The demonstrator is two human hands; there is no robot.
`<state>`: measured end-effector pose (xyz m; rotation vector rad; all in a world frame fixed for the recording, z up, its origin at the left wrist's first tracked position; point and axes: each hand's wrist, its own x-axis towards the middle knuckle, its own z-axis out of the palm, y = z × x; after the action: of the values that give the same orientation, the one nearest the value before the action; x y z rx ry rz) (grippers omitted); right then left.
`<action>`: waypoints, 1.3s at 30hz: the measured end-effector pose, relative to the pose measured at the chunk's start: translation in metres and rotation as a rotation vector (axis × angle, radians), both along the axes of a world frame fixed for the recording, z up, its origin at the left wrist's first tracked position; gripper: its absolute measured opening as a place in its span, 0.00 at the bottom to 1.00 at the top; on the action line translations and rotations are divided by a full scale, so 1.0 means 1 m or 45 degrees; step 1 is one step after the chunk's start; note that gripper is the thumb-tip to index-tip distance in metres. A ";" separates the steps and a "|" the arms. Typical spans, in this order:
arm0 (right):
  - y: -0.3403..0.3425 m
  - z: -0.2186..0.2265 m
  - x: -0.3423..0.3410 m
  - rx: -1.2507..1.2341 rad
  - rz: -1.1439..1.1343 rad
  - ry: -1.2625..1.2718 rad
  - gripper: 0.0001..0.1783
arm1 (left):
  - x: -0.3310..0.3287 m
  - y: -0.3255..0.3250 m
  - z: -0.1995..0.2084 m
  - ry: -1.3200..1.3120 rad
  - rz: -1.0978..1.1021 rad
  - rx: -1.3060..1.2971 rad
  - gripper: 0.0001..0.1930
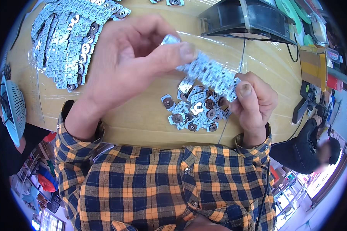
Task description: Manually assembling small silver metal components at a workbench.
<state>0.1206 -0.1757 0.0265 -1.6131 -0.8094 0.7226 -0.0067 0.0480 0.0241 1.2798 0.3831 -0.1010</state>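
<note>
A strip of small circuit boards [210, 72] is stretched between my two hands above the table. My left hand [131, 61] pinches its upper left end between thumb and fingers, slightly blurred. At the lower right end my right hand [254, 98] grips it with thumb and curled fingers. Just below the strip lies a loose heap of single circuit boards [196, 109], several of them showing dark round parts. To the left of my left hand, many board strips [61, 46] lie overlapped in rows.
A black fan-like housing [246, 19] stands at the back right of the tan table [142, 129]. A cardboard box [313, 66] sits by the right edge. A blue plastic basket [14, 109] is at far left. Another person [308, 148] in dark clothes is at the right.
</note>
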 end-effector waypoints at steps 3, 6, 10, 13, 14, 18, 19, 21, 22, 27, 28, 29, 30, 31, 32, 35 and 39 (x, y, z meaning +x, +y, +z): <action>0.005 0.004 0.004 -0.015 0.278 -0.154 0.11 | 0.002 0.001 0.000 -0.698 0.052 1.055 0.13; 0.011 0.000 0.000 0.027 0.324 -0.143 0.10 | -0.003 -0.011 -0.001 -0.611 -0.389 0.847 0.13; 0.013 -0.006 -0.006 0.009 0.162 -0.468 0.20 | -0.003 -0.018 -0.011 -0.353 -0.306 0.405 0.08; 0.007 -0.001 -0.010 -0.070 0.106 0.298 0.21 | -0.001 -0.025 -0.008 -0.214 -0.259 -0.066 0.07; 0.008 -0.001 -0.009 -0.073 0.105 0.295 0.21 | 0.000 -0.026 -0.007 -0.148 -0.247 -0.279 0.07; 0.016 -0.006 -0.010 0.199 0.101 1.123 0.20 | 0.001 -0.030 -0.015 -0.242 -0.184 -0.243 0.07; 0.016 -0.006 -0.011 0.137 0.018 0.932 0.20 | 0.000 -0.033 -0.019 -0.367 -0.087 0.057 0.06; 0.014 -0.007 -0.009 0.030 -0.044 0.575 0.20 | 0.002 -0.034 -0.022 -0.489 0.011 0.351 0.06; 0.011 -0.008 -0.008 0.028 -0.045 0.574 0.20 | 0.004 -0.033 -0.020 -0.656 0.016 0.628 0.06; 0.009 -0.008 -0.011 -0.083 -0.046 0.094 0.17 | 0.004 -0.038 -0.023 -0.888 0.111 1.065 0.10; 0.009 -0.008 -0.011 -0.085 -0.039 0.092 0.17 | 0.003 -0.039 -0.023 -0.892 0.148 1.129 0.10; 0.008 -0.009 -0.010 -0.071 -0.021 0.119 0.17 | 0.003 -0.041 -0.023 -0.895 0.187 1.193 0.10; 0.007 -0.010 -0.010 -0.057 -0.004 0.146 0.17 | 0.002 -0.042 -0.023 -0.893 0.196 1.194 0.10; 0.007 -0.012 -0.011 -0.059 0.005 0.143 0.17 | 0.001 -0.044 -0.024 -0.881 0.221 1.226 0.10; 0.007 -0.014 -0.011 -0.012 -0.037 0.204 0.16 | 0.001 -0.044 -0.025 -0.869 0.245 1.258 0.10; 0.010 -0.011 -0.012 -0.027 -0.063 0.209 0.16 | 0.000 -0.045 -0.026 -0.868 0.271 1.231 0.10; 0.010 -0.010 -0.012 -0.099 -0.042 0.139 0.19 | 0.002 -0.040 -0.027 -0.861 0.272 1.170 0.10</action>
<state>0.1085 -0.1653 0.0169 -1.6380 -0.6815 0.8195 -0.0044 0.0078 -0.0026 2.0516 -0.0537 0.7544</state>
